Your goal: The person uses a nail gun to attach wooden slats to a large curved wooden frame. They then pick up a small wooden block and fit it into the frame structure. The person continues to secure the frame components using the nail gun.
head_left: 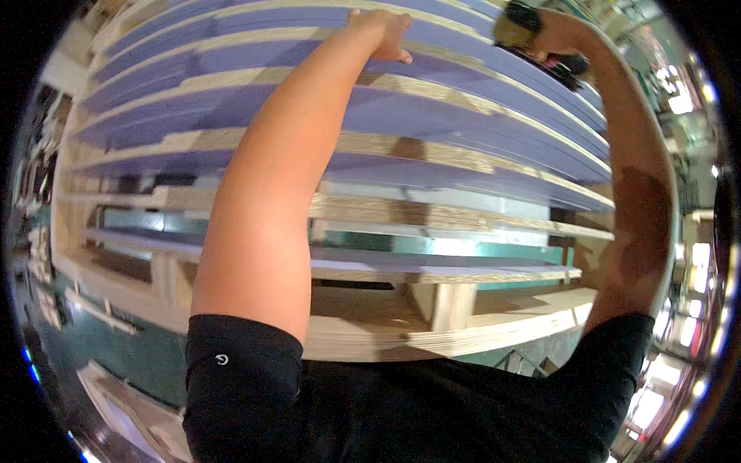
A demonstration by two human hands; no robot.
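My left hand (382,35) reaches up at the far middle, fingers apart, against one of the upper panels; it holds nothing that I can see. These panels (455,116) have purple-blue faces and pale wood-strand edges, and lie one above another in tiers. At the far right my right hand (562,37) is closed around a dark hand-held tool (519,29) with a rounded, olive-tan end. Its exact kind is unclear, since blur and my fingers hide part of it. The tool is at the right ends of the upper panels; whether it touches them I cannot tell.
A pale timber frame (454,307) stands under the panels, close to my body, with its upright side (69,224) at the left. Green floor (139,309) shows beside it. A long board (143,409) lies at the lower left. Blurred shelving and bright lights line the right.
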